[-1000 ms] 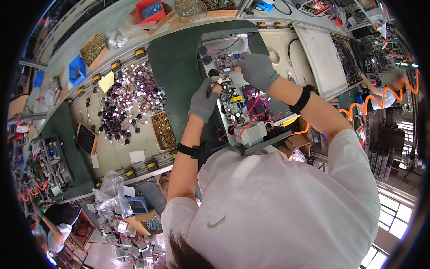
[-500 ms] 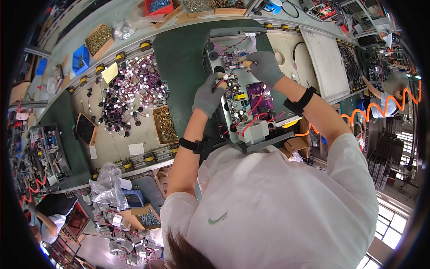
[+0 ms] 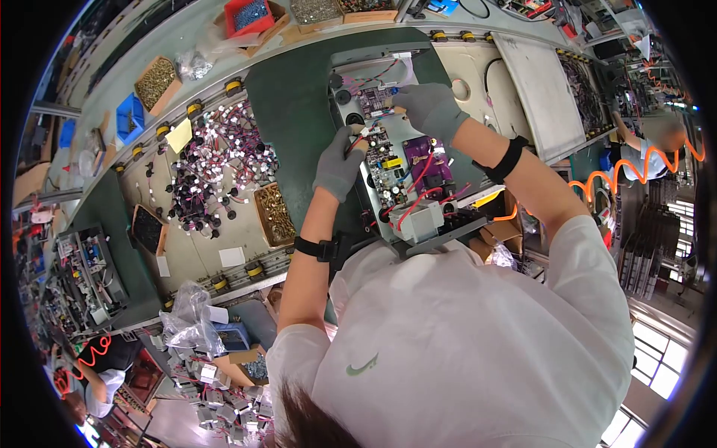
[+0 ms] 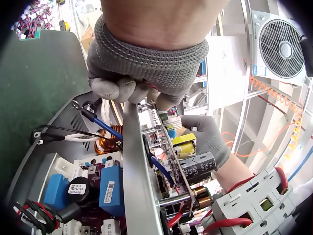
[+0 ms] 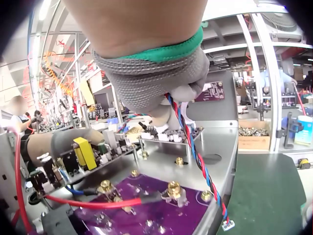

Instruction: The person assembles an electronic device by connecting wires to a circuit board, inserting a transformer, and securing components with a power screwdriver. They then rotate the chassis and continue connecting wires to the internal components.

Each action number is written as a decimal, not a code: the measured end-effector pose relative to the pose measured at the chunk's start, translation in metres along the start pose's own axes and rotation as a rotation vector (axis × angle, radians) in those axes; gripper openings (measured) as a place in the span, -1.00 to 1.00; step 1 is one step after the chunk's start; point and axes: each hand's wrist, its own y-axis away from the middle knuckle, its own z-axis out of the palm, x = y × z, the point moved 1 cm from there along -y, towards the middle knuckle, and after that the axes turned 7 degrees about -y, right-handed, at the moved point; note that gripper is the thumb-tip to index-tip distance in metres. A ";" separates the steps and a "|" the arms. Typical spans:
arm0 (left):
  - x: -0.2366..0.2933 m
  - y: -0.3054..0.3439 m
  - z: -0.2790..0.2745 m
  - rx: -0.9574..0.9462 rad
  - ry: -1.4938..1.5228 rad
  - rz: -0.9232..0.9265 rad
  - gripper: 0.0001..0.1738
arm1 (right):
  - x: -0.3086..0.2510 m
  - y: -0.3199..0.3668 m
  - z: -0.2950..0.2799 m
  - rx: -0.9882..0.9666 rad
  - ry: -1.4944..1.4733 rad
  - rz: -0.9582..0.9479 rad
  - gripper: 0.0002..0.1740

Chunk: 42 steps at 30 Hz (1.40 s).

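Observation:
An open metal chassis point(image 3: 348, 112) holds several circuit boards, among them a purple board point(image 5: 146, 200) and a narrow upright-component board with a yellow transformer point(image 5: 84, 153). My gloved left hand point(image 3: 340, 166) is at the chassis's left wall, fingers curled around a red wire point(image 3: 357, 143); most of that wire is hidden in the hand. Across the chassis, my gloved right hand point(image 3: 433, 113) has its fingertips close over the small far board point(image 3: 372, 102). It grips a twisted red, blue and black cable point(image 5: 195, 154), whose white connector point(image 5: 228, 224) dangles free below.
Left of the chassis lies a heap of wired connectors point(image 3: 224, 149), beside a box of brass parts point(image 3: 275, 215). A grey power block point(image 3: 418, 222) with red wires sits at the chassis's near end. Green matting point(image 3: 287, 97) surrounds the chassis; a coiled orange hose point(image 3: 635, 173) hangs at right.
The head view swings slightly and back. Both hands stay at nearly the same spots on the chassis, the right one shifting only a little over the far board.

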 end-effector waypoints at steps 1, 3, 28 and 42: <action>0.001 0.001 -0.001 0.007 -0.001 -0.002 -0.61 | -0.003 -0.002 -0.002 -0.042 0.058 -0.033 -0.68; 0.003 0.001 -0.002 0.002 -0.016 0.014 -0.61 | -0.012 -0.005 -0.011 -0.066 0.073 -0.019 -0.69; 0.003 0.001 0.001 0.051 0.002 0.090 -0.62 | -0.002 0.001 0.015 0.046 -0.355 0.344 -0.76; 0.006 0.002 0.002 0.038 0.033 0.035 -0.61 | -0.018 0.015 0.005 -0.197 0.056 0.060 -0.66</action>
